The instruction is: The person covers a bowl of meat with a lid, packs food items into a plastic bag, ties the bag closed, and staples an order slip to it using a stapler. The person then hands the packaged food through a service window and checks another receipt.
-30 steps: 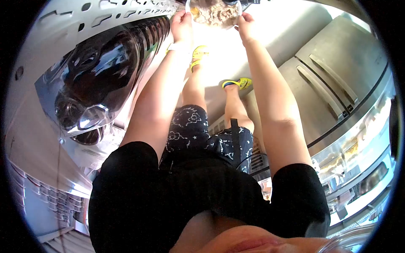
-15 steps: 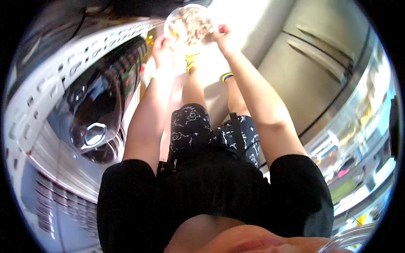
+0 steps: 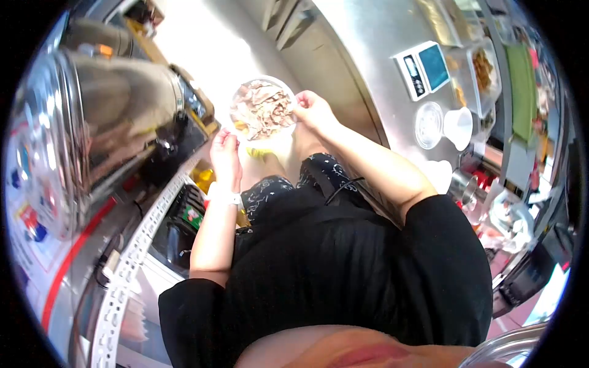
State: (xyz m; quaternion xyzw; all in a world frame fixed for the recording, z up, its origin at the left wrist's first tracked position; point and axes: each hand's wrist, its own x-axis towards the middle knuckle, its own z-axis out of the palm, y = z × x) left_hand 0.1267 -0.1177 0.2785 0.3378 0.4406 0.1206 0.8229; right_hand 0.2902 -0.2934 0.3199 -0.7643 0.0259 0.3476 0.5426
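Observation:
A round white bowl point(image 3: 262, 109) filled with pale brown, meat-like slices is held in front of my body, above the floor. My right hand point(image 3: 313, 111) grips its right rim, thumb and fingers pressed together. At the bowl's lower left edge is my left hand point(image 3: 226, 147), its fingers bent around the rim, a white band at the wrist. Something yellow shows inside the bowl near my left fingers.
On the steel counter point(image 3: 383, 80) to the right are a scale point(image 3: 422, 70), a clear lid point(image 3: 429, 125), a white cup point(image 3: 458, 128) and a food container point(image 3: 483, 73). A large metal pot point(image 3: 123, 116) and a perforated white rail point(image 3: 126, 270) are at left.
The view has swung round, bringing the counter with the scale and the metal pot into sight. The bowl is nearer my body, still between both hands.

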